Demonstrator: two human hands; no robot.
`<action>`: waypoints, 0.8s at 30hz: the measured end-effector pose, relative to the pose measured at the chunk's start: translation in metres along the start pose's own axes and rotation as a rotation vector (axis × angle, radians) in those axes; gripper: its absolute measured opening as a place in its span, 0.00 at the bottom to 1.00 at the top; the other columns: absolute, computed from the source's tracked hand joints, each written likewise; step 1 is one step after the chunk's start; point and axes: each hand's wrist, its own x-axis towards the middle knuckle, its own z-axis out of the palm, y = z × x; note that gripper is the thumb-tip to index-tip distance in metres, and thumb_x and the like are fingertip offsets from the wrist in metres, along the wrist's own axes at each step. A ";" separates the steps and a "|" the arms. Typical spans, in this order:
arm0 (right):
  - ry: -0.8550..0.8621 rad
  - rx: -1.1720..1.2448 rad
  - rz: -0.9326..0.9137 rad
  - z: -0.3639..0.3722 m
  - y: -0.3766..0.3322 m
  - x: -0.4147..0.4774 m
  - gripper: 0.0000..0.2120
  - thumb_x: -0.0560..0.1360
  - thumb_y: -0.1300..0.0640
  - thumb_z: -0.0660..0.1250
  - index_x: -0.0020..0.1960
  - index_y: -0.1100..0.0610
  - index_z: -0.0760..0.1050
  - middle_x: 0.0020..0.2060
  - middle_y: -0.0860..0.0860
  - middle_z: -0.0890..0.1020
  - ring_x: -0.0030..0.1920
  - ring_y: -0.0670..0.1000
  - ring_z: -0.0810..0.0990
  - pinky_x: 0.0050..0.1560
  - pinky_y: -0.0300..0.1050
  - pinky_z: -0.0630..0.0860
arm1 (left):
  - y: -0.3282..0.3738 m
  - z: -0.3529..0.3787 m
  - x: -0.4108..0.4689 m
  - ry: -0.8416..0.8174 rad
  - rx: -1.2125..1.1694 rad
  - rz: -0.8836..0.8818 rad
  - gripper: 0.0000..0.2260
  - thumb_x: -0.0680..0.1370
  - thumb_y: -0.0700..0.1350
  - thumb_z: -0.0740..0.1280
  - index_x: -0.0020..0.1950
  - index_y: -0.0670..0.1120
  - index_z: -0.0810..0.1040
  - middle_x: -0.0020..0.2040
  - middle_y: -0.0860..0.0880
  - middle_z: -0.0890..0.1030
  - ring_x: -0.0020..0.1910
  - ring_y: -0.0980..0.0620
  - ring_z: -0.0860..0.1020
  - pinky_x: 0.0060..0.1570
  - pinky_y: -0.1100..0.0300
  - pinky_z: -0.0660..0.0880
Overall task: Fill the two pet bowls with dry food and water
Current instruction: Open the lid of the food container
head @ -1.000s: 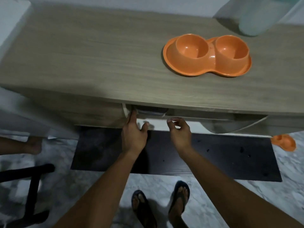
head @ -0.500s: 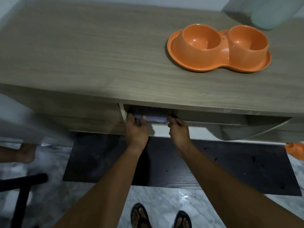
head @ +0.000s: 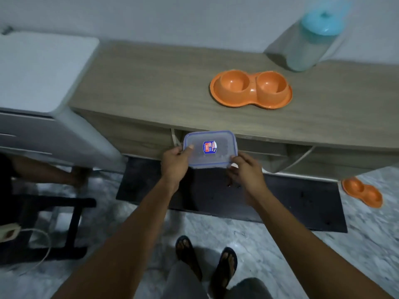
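Together, left hand (head: 174,163) and right hand (head: 248,172) around container (head: 222,147)

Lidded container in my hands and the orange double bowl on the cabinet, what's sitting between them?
Nothing but bare wooden cabinet top lies between the lidded container and the orange double bowl, as the head view shows.

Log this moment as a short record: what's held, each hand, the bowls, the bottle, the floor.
held item: lidded container, clear, blue-edged lid on
left hand: grips container's left end, thumb on lid
right hand: holds its near right corner
pet bowls: orange double dish on cabinet top, both wells empty
bottle: clear, blue cap, behind the dish by the wall
floor: second orange double dish at right, black mat
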 end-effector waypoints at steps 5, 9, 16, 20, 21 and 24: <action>-0.064 -0.145 -0.085 0.010 -0.075 -0.003 0.08 0.77 0.63 0.67 0.43 0.53 0.81 0.38 0.51 0.82 0.40 0.53 0.77 0.46 0.47 0.74 | 0.069 -0.022 0.001 -0.055 -0.044 0.004 0.07 0.76 0.49 0.72 0.46 0.46 0.82 0.37 0.50 0.81 0.32 0.57 0.77 0.30 0.65 0.73; -0.049 -0.230 -0.166 0.037 -0.123 0.015 0.12 0.81 0.54 0.68 0.50 0.62 0.84 0.40 0.57 0.81 0.41 0.53 0.76 0.42 0.45 0.72 | 0.116 -0.036 0.028 -0.053 -0.100 0.055 0.11 0.75 0.46 0.74 0.52 0.40 0.82 0.44 0.43 0.84 0.42 0.47 0.81 0.48 0.53 0.79; 0.021 -0.225 -0.057 0.097 -0.163 0.088 0.15 0.81 0.48 0.68 0.41 0.58 0.76 0.37 0.57 0.77 0.32 0.52 0.72 0.33 0.42 0.65 | 0.162 -0.046 0.126 -0.110 -0.051 0.048 0.07 0.75 0.44 0.74 0.44 0.40 0.82 0.29 0.49 0.79 0.29 0.54 0.75 0.34 0.62 0.73; 0.058 -0.206 0.048 0.128 -0.164 0.134 0.15 0.81 0.49 0.68 0.40 0.57 0.74 0.31 0.54 0.73 0.29 0.50 0.68 0.29 0.43 0.62 | 0.167 -0.050 0.186 -0.168 -0.030 0.026 0.04 0.77 0.42 0.72 0.45 0.42 0.82 0.44 0.42 0.81 0.43 0.47 0.77 0.47 0.53 0.74; 0.082 -0.204 0.059 0.134 -0.164 0.140 0.15 0.81 0.50 0.68 0.39 0.57 0.73 0.31 0.54 0.71 0.28 0.50 0.67 0.29 0.43 0.62 | 0.168 -0.050 0.197 -0.185 -0.032 0.019 0.04 0.77 0.42 0.71 0.44 0.42 0.82 0.46 0.41 0.81 0.44 0.47 0.77 0.49 0.51 0.74; 0.143 -0.154 0.117 0.149 -0.160 0.158 0.16 0.81 0.51 0.68 0.38 0.57 0.71 0.29 0.54 0.69 0.27 0.50 0.65 0.28 0.43 0.61 | 0.164 -0.047 0.226 -0.234 -0.035 -0.021 0.09 0.76 0.41 0.72 0.50 0.36 0.82 0.46 0.39 0.80 0.42 0.46 0.79 0.47 0.47 0.78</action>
